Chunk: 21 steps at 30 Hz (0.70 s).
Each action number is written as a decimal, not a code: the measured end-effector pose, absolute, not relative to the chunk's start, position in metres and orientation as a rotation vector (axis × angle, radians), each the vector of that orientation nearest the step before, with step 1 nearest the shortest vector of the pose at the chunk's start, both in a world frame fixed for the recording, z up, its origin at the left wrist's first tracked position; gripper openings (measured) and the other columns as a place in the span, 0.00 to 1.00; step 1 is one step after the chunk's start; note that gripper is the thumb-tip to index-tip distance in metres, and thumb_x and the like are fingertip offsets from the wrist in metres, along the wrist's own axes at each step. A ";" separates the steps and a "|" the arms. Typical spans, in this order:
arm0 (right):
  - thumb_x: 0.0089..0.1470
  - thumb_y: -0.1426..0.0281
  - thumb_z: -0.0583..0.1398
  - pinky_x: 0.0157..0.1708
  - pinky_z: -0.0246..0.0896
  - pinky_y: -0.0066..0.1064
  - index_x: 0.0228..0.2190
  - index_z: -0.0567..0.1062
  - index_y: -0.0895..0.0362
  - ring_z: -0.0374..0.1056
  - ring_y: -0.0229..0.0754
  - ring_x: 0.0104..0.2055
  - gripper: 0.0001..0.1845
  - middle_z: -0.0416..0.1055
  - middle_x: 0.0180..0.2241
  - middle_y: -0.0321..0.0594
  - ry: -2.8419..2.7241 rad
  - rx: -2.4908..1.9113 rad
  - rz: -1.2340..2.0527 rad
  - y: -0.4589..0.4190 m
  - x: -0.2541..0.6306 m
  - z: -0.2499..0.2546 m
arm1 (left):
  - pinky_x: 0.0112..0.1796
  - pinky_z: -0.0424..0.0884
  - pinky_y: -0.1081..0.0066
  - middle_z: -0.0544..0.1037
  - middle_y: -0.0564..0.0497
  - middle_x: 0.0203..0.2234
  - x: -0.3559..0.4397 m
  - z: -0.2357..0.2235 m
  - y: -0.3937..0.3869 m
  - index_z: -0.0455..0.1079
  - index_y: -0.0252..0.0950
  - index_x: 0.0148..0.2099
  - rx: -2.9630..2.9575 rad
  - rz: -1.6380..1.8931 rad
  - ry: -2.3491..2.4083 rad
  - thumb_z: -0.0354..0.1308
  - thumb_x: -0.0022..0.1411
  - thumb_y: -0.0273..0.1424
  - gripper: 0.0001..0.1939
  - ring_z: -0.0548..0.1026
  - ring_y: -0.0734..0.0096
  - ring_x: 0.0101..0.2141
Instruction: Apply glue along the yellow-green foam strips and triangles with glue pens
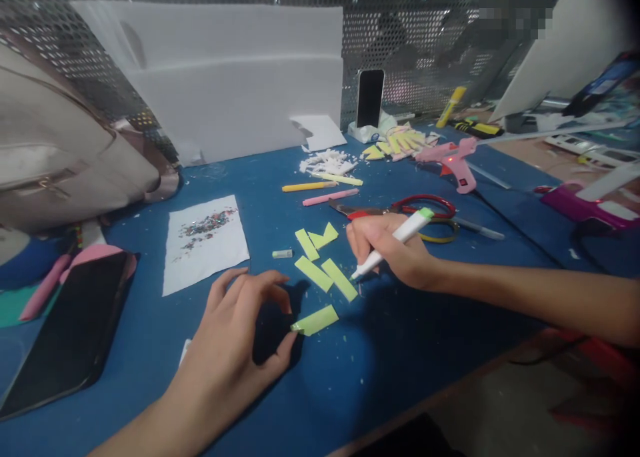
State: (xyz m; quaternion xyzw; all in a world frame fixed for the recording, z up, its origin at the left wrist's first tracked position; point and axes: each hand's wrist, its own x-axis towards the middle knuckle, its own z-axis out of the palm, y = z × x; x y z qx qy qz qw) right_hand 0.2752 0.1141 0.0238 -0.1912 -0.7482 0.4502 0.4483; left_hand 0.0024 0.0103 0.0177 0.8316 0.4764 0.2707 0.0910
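My right hand (395, 247) grips a white marker (393, 243) with a green end, its tip pointing down at the end of a light green paper strip (339, 280). My left hand (240, 330) is at the near left, thumb and index finger curved and apart. Between those fingertips is the end of another green strip (317, 320); the thumb touches its corner. Several more light green pieces (313, 273) lie between the hands. A small pale cylinder (283, 253) rests left of them. Behind my right hand are red-handled pliers (363, 210) and scissors (433, 207), partly covered.
White paper with glitter bits (173, 243) and a black phone (70, 330) lie left. Yellow (307, 186) and pink pens (330, 197) are mid-table. Farther back are white bits (327, 162), yellow pieces (400, 142) and a pink glue gun (457, 163). Another phone (370, 100) stands behind.
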 end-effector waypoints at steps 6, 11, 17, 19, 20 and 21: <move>0.74 0.61 0.55 0.21 0.55 0.27 0.21 0.71 0.57 0.61 0.33 0.19 0.29 0.65 0.17 0.32 -1.814 -0.458 1.024 0.118 0.289 0.009 | 0.48 0.75 0.55 0.79 0.50 0.43 0.009 0.017 0.011 0.58 0.46 0.66 2.421 0.724 1.432 0.65 0.62 0.37 0.33 0.77 0.54 0.48; 0.74 0.61 0.56 0.22 0.55 0.27 0.21 0.73 0.58 0.61 0.33 0.20 0.29 0.66 0.17 0.33 -1.830 -0.452 0.996 0.117 0.292 0.006 | 0.58 0.70 0.47 0.80 0.51 0.42 0.023 0.011 0.022 0.56 0.45 0.65 2.468 0.647 1.308 0.60 0.64 0.30 0.29 0.79 0.57 0.49; 0.73 0.62 0.55 0.20 0.56 0.25 0.21 0.73 0.58 0.62 0.32 0.19 0.28 0.66 0.18 0.32 -1.838 -0.475 1.002 0.118 0.295 0.007 | 0.67 0.57 0.44 0.79 0.53 0.40 0.016 0.023 0.050 0.53 0.43 0.69 2.599 0.485 1.114 0.54 0.68 0.27 0.29 0.78 0.63 0.45; 0.73 0.63 0.55 0.20 0.56 0.25 0.20 0.72 0.57 0.62 0.32 0.19 0.28 0.66 0.18 0.32 -1.833 -0.485 1.003 0.118 0.294 0.007 | 0.69 0.52 0.42 0.79 0.51 0.43 0.010 0.027 0.061 0.53 0.44 0.71 2.657 0.426 1.048 0.52 0.70 0.26 0.31 0.78 0.65 0.45; 0.73 0.64 0.55 0.20 0.56 0.24 0.20 0.71 0.57 0.61 0.31 0.19 0.27 0.66 0.18 0.32 -1.830 -0.488 1.001 0.118 0.294 0.006 | 0.69 0.50 0.40 0.79 0.50 0.45 0.007 0.029 0.067 0.52 0.44 0.72 2.682 0.404 1.028 0.51 0.70 0.25 0.32 0.78 0.64 0.46; 0.73 0.64 0.55 0.20 0.56 0.24 0.20 0.71 0.57 0.61 0.31 0.19 0.27 0.66 0.18 0.32 -1.829 -0.489 1.001 0.118 0.294 0.006 | 0.70 0.49 0.39 0.79 0.49 0.47 0.004 0.031 0.072 0.52 0.44 0.73 2.705 0.382 1.004 0.50 0.70 0.24 0.33 0.77 0.63 0.49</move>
